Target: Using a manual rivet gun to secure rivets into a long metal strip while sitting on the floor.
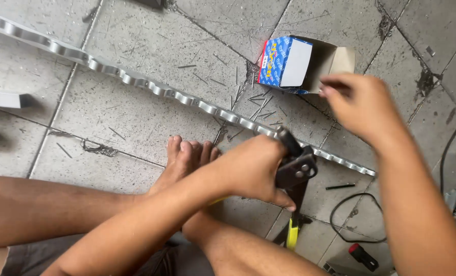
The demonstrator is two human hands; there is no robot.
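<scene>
My left hand (251, 168) grips the head of a black rivet tool (295, 168) with yellow-tipped handles, pressed against a long wavy metal strip (136, 81) that runs across the tiled floor. My right hand (363, 105) hovers, blurred, just past the strip, right beside an open blue and white cardboard box (289, 64); its fingers are pinched together, and whether anything is in them I cannot tell. Several loose thin rivets (256, 99) lie scattered between the box and the strip.
My bare foot (187, 156) rests on the floor against the strip. A black cable (358, 214) loops at lower right near a red and black tool (363, 255). A grey metal bar (3, 99) lies at far left.
</scene>
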